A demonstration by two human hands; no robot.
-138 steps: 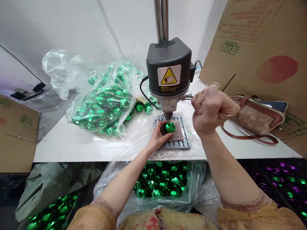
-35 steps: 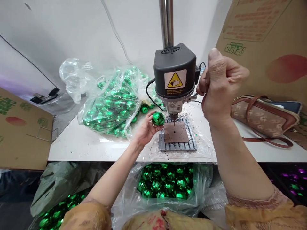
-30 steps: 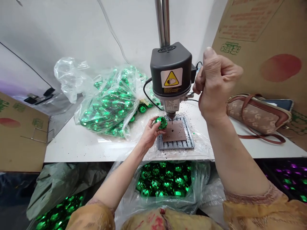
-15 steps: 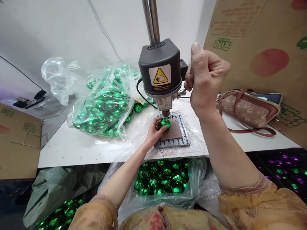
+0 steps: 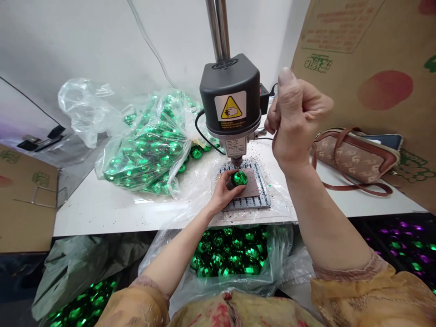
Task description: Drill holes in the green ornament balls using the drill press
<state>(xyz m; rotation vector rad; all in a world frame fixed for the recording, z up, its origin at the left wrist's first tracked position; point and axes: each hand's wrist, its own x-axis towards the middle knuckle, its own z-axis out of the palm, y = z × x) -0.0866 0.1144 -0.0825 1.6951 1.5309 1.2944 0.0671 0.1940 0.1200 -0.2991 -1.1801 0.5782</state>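
One green ball (image 5: 240, 178) in left hand (image 5: 223, 191), below "Attention" label (image 5: 230, 110).

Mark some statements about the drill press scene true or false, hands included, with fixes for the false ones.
1. The left hand holds a green faceted ball below the drill chuck. True.
2. The right hand is spread open. False: the right hand is closed in a raised fist.
3. The handbag is right of the drill press. True.
4. The clear plastic bag on the table holds purple balls. False: they are green.
5. The warning sticker shows a yellow triangle. True.
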